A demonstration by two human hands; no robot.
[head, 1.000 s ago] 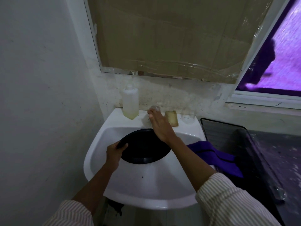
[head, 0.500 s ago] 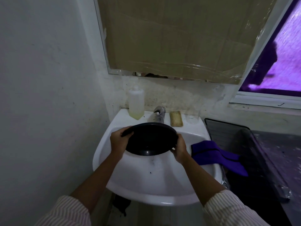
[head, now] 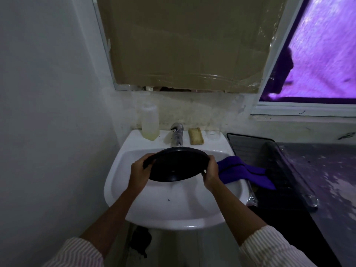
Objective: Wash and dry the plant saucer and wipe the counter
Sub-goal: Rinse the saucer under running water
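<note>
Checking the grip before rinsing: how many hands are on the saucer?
2. The left hand grips the left rim of the saucer, the right hand the right rim, over the sink.

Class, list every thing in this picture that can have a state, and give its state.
saucer, held tilted over the sink
left hand, grips saucer's rim
right hand, grips saucer's rim
tap, seems to be running
bottle, upright, nearly empty
sponge, lying beside the tap
cloth, draped over sink's rim
</note>
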